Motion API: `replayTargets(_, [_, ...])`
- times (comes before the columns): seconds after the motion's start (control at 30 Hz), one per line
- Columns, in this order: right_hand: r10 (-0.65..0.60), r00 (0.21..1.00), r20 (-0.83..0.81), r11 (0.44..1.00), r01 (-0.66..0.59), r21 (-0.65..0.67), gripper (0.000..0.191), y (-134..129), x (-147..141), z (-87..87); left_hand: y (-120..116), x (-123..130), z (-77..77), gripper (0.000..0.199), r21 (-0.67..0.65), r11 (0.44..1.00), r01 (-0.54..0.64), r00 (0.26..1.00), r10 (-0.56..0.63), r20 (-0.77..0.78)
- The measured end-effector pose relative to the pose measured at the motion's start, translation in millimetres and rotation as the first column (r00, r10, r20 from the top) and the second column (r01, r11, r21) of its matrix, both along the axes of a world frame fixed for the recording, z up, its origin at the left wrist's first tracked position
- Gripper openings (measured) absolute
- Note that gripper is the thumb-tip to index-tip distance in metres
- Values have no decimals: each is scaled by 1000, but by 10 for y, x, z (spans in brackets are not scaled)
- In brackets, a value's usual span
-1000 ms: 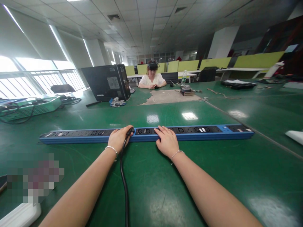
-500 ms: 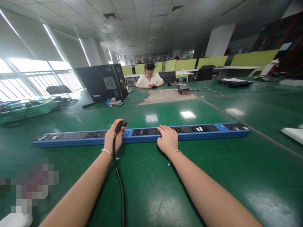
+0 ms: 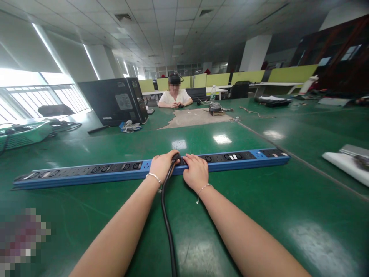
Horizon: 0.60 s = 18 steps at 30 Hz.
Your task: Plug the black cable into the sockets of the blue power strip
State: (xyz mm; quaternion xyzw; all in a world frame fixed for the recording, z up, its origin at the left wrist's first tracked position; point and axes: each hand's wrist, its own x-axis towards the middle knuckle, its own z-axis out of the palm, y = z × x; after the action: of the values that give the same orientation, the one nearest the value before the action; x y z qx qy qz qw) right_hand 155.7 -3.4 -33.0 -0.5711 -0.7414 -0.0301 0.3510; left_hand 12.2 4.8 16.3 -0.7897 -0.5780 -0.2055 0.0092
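A long blue power strip [image 3: 83,181] with black socket panels lies across the green table. My left hand [image 3: 160,168] is closed around a black plug [image 3: 176,156], holding it over the middle of the strip. Whether the plug touches or enters a socket is hidden by the fingers. Its thick black cable [image 3: 165,211] runs down toward me. Just right of the plug, my right hand [image 3: 196,172] grips the strip, fingers bent over its top and thumb side at the near edge.
Across the table [image 3: 248,192] sits a person [image 3: 175,96] in a white top. A black computer case [image 3: 115,102] and gloves [image 3: 130,126] stand far left, near a green basket [image 3: 25,137] of cables. A bottle [image 3: 213,94] is at the back; a white object [image 3: 346,167] lies right.
My left hand has moved the plug rightward along the strip, close to my right hand. My right hand stays on the strip. The whole view has shifted slightly.
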Motion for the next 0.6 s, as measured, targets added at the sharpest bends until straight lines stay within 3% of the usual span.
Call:
replayTargets(0.17, [0,1000,-24,1000,0,5,46,0,-9,7,-24,17,30,34,-1,1000,9,999,-9,-48])
replayTargets(0.43, [9,999,-35,1000,-9,-11,45,-10,-20,31,-35,54,-42,33,21,1000,-16,1000,16,-2])
replayTargets(0.6, [57,978,-202,998,-53,25,38,-39,-23,106,-103,115,-73,32,58,998,-36,999,36,-3])
